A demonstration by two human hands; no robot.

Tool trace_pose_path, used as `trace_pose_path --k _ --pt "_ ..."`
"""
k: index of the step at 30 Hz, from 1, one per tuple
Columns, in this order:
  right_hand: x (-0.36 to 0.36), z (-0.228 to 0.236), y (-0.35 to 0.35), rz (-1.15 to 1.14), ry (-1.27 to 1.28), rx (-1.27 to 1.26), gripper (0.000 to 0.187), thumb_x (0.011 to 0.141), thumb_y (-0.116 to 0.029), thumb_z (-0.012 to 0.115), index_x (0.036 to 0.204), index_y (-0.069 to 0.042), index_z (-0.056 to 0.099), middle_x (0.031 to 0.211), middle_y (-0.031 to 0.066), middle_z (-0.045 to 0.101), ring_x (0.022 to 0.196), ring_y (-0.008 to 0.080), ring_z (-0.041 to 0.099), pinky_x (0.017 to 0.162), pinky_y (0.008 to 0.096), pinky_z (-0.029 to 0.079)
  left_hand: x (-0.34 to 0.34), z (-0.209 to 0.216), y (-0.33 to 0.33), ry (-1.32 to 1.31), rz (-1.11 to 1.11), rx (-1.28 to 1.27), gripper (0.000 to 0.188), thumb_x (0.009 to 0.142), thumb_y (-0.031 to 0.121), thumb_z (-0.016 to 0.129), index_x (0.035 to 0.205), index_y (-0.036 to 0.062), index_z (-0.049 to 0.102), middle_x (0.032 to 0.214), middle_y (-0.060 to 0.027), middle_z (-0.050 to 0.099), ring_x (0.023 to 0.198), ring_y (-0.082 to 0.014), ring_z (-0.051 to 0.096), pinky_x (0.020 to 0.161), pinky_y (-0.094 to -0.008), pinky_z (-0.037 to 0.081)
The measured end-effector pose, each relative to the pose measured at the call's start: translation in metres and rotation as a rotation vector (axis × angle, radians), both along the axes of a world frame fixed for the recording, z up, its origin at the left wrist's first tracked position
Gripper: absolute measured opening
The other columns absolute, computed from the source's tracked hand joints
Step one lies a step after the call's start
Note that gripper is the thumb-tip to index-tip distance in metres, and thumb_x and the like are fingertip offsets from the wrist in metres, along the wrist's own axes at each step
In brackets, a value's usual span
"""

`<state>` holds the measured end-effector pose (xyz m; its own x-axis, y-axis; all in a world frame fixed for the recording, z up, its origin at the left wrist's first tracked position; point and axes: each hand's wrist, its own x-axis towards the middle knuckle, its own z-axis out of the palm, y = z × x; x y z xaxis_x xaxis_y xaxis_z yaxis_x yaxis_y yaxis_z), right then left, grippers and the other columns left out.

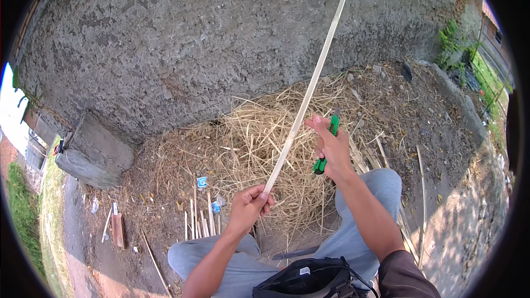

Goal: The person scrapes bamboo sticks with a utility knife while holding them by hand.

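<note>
My left hand (247,209) pinches the lower end of a long, pale bamboo strip (313,81) between thumb and fingers. The strip slants up and to the right, its far end rising in front of the wall. In my right hand (337,152) is a green utility knife (334,126), held against the palm with its blade end pointing up. The fingertips of that hand are close beside the middle of the strip; whether they touch it I cannot tell. Below the strip lies a heap of straw-coloured shavings (259,132), in front of my bent legs.
A rough grey wall (221,33) closes off the far side. At left stand a concrete block (105,152) and a brick (117,230). Several cut strips (211,218) lie by my left knee, near a small blue packet (202,182). A black bag (306,281) rests at my lap.
</note>
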<state>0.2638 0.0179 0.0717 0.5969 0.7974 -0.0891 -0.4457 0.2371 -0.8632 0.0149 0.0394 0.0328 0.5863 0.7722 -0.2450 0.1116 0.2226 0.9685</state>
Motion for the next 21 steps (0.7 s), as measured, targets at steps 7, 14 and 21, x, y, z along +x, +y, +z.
trace_pose_path --k 7,14,21 --pt "0.019 -0.005 0.005 -0.219 0.111 -0.096 0.039 0.093 -0.021 0.068 0.124 0.001 0.058 0.084 0.0005 0.060 0.047 0.0035 0.037 0.043 0.0234 0.032 0.003 -0.007 0.005 0.150 -0.029 0.167 0.023 0.097 0.003 0.053 0.115 -0.0048 0.065 0.078 -0.0040 0.065 0.061 -0.0075 0.055 0.054 -0.0215 0.044" --pt "0.029 -0.016 0.005 -0.262 0.219 -0.067 0.040 0.093 -0.019 0.068 0.125 0.000 0.054 0.089 0.0011 0.060 0.051 0.0042 0.038 0.044 0.0237 0.033 0.003 -0.011 0.004 0.153 -0.062 0.273 0.024 0.097 0.000 0.052 0.115 -0.0077 0.065 0.076 -0.0046 0.064 0.062 -0.0089 0.056 0.057 -0.0232 0.047" --pt "0.035 -0.010 0.001 -0.212 0.328 -0.029 0.013 0.093 -0.021 0.068 0.100 -0.012 0.060 0.086 -0.0029 0.057 0.052 0.0030 0.037 0.047 0.0215 0.033 0.007 0.002 0.007 0.333 0.030 0.615 0.027 0.087 0.014 0.072 0.109 -0.0005 0.068 0.073 -0.0086 0.071 0.063 -0.0134 0.066 0.057 -0.0274 0.050"
